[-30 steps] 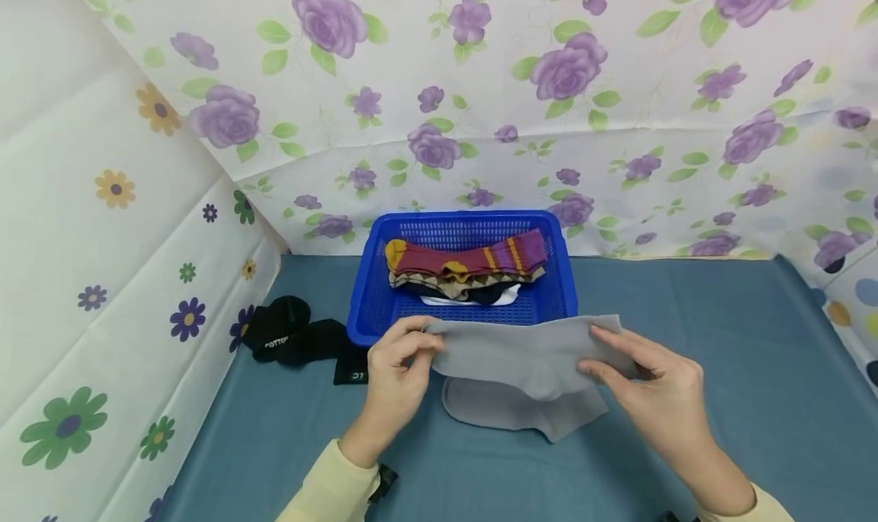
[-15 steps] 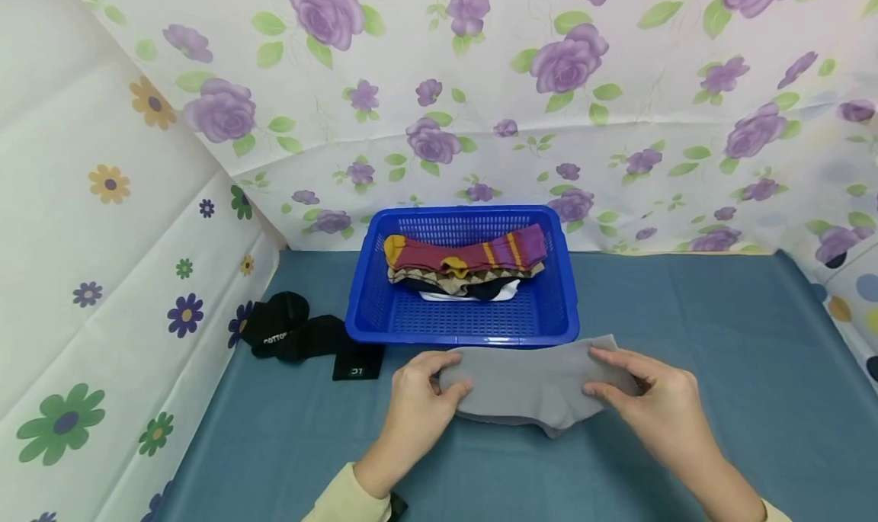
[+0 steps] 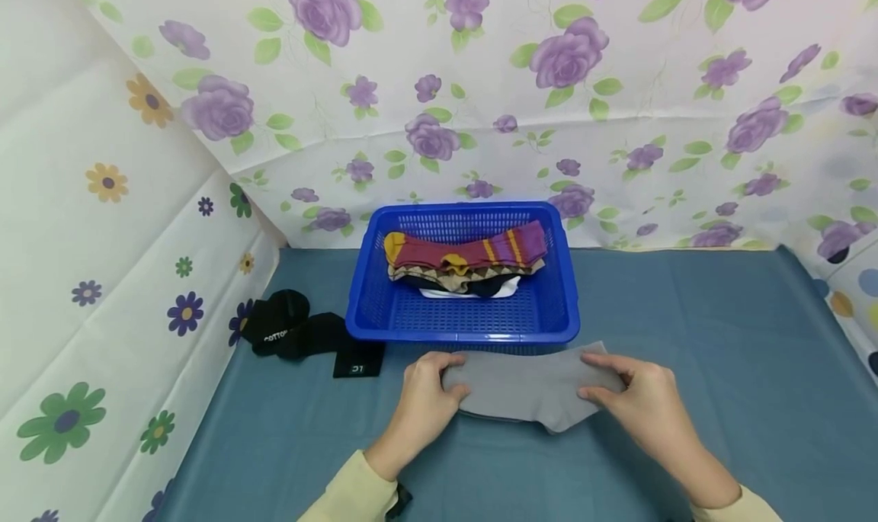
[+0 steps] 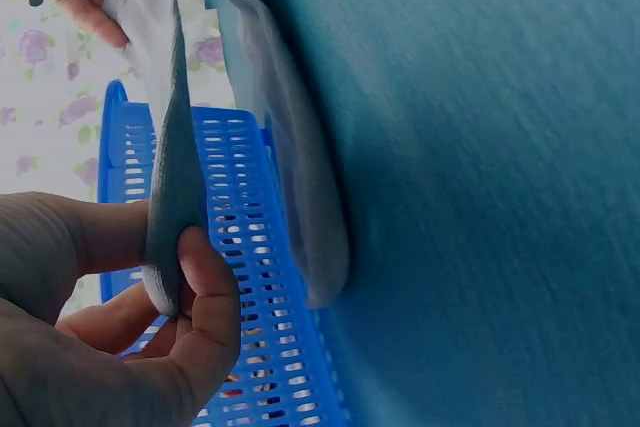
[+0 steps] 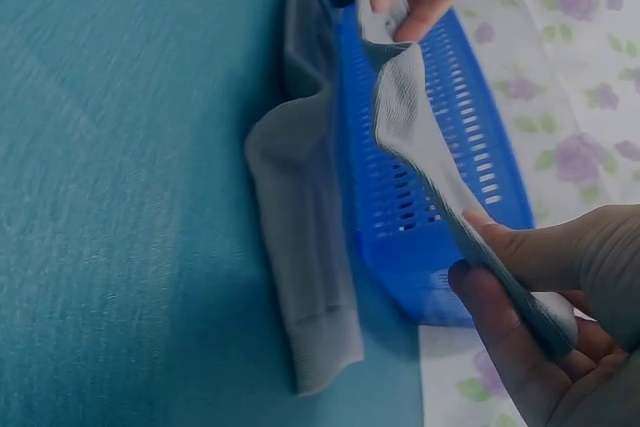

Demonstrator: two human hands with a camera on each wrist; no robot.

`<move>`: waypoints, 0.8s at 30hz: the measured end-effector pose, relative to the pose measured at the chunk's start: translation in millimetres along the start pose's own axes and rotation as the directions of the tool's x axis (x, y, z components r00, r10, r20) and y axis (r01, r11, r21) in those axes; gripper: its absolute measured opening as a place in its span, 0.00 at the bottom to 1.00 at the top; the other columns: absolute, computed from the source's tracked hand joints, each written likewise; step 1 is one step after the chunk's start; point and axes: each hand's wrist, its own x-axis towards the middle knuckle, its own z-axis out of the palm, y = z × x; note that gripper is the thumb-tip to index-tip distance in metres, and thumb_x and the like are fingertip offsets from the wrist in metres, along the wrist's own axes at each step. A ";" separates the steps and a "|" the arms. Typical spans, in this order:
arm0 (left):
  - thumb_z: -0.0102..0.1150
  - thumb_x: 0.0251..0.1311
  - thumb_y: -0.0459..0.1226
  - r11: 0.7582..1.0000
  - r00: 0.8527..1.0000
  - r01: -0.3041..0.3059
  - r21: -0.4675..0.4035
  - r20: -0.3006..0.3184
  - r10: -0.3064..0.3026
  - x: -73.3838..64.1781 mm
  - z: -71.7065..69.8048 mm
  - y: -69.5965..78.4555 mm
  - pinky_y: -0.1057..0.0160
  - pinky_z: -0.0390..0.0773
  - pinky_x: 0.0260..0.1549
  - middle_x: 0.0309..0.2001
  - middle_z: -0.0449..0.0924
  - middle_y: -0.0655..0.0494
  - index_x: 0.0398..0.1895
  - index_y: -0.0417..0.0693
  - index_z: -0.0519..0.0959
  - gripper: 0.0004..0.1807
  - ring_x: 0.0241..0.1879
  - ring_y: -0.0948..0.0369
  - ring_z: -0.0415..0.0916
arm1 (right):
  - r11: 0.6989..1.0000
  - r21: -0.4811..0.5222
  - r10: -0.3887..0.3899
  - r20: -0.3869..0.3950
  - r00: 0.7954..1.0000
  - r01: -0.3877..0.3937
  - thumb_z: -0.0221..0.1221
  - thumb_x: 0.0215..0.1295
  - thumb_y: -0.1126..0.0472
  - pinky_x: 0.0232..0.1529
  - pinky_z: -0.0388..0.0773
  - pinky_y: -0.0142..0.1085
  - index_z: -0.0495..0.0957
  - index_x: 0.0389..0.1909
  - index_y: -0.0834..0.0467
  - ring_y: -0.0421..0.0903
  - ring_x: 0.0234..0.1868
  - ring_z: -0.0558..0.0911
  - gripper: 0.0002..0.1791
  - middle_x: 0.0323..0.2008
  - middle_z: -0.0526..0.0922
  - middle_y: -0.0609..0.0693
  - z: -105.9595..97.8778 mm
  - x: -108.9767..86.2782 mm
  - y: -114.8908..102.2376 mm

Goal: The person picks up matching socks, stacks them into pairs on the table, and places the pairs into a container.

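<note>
A grey sock [image 3: 521, 385] is stretched sideways between both hands in front of the basket. My left hand [image 3: 425, 392] pinches its toe end between thumb and fingers. At the cuff end, my right hand [image 3: 641, 400] holds it the same way. Below it a second grey sock [image 5: 310, 207] lies flat on the blue cloth, almost wholly covered by the upper one in the head view. Both wrist views show a gap between the held sock [image 4: 170, 147] and the lying one [image 4: 295, 147].
Just behind the hands stands a blue plastic basket [image 3: 463, 335], with a stack of folded socks [image 3: 466, 257] inside, maroon and yellow on top. Black socks [image 3: 295, 328] lie left of it on the blue cloth [image 3: 686, 316]. Flowered sheets [image 3: 439, 65] rise at the back and left.
The held grey sock has come down and towards me over the lying one, which it now mostly hides. My left hand has shifted slightly right; both hands keep their hold.
</note>
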 end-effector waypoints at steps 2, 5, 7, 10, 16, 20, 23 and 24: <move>0.69 0.48 0.33 1.000 1.000 0.006 0.002 0.007 -0.006 1.0 0.5 -1.5 0.58 0.79 0.44 0.47 0.80 0.55 0.47 0.48 0.81 0.19 0.51 0.59 0.76 | 1.000 -0.008 0.013 0.021 1.000 -0.013 0.73 0.42 0.54 0.12 0.59 0.29 0.82 0.45 0.44 0.35 0.10 0.57 0.24 0.10 0.68 0.41 3.3 3.2 2.1; 0.69 0.48 0.33 1.000 1.000 0.019 0.008 0.018 -0.019 2.8 1.5 -3.8 0.57 0.78 0.45 0.48 0.80 0.54 0.47 0.47 0.81 0.19 0.52 0.58 0.76 | 1.000 -0.010 0.028 0.047 0.998 -0.028 0.73 0.42 0.54 0.13 0.60 0.30 0.82 0.45 0.45 0.36 0.11 0.59 0.24 0.13 0.72 0.42 7.9 7.7 5.3; 0.69 0.48 0.33 1.000 0.999 0.024 0.015 0.022 -0.024 4.0 2.2 -5.3 0.57 0.78 0.46 0.48 0.80 0.53 0.47 0.46 0.81 0.19 0.52 0.57 0.76 | 0.999 -0.005 0.040 0.063 0.997 -0.040 0.73 0.42 0.55 0.13 0.61 0.30 0.82 0.45 0.46 0.37 0.11 0.60 0.24 0.16 0.76 0.42 10.9 10.5 7.5; 0.69 0.48 0.33 0.999 0.999 0.035 0.018 0.031 -0.036 6.2 4.0 -7.8 0.56 0.77 0.47 0.48 0.81 0.54 0.47 0.46 0.81 0.19 0.52 0.58 0.76 | 0.999 0.001 0.054 0.084 0.995 -0.055 0.73 0.42 0.56 0.13 0.61 0.30 0.82 0.45 0.47 0.37 0.12 0.62 0.24 0.20 0.79 0.42 14.9 13.3 11.0; 0.69 0.48 0.32 0.998 0.997 0.050 0.031 0.052 -0.052 9.0 11.8 -15.5 0.56 0.77 0.47 0.48 0.80 0.53 0.47 0.46 0.81 0.19 0.53 0.57 0.76 | 0.997 0.008 0.077 0.125 0.989 -0.079 0.73 0.42 0.57 0.14 0.62 0.30 0.82 0.46 0.48 0.37 0.13 0.63 0.24 0.24 0.82 0.43 20.6 15.7 16.9; 0.69 0.49 0.33 0.998 0.996 0.056 0.041 0.060 -0.059 9.5 17.5 -19.8 0.56 0.77 0.48 0.48 0.80 0.53 0.47 0.46 0.81 0.19 0.53 0.57 0.75 | 0.996 0.008 0.083 0.141 0.987 -0.085 0.73 0.42 0.58 0.14 0.63 0.30 0.82 0.46 0.48 0.37 0.13 0.63 0.24 0.21 0.79 0.44 22.1 16.0 20.4; 0.69 0.48 0.33 0.998 0.997 0.050 0.047 0.059 -0.053 8.9 19.8 -21.4 0.56 0.77 0.48 0.48 0.80 0.53 0.47 0.46 0.81 0.19 0.52 0.56 0.76 | 0.996 0.007 0.091 0.154 0.984 -0.093 0.73 0.43 0.58 0.14 0.63 0.30 0.82 0.46 0.48 0.38 0.14 0.64 0.24 0.16 0.74 0.45 22.9 16.4 22.5; 0.69 0.48 0.33 0.998 0.997 0.050 0.048 0.060 -0.053 8.6 20.3 -21.8 0.56 0.77 0.49 0.47 0.80 0.53 0.47 0.46 0.81 0.19 0.52 0.56 0.76 | 0.995 0.004 0.096 0.164 0.982 -0.098 0.73 0.43 0.58 0.14 0.63 0.30 0.82 0.46 0.48 0.38 0.14 0.64 0.24 0.14 0.71 0.45 23.3 16.6 23.1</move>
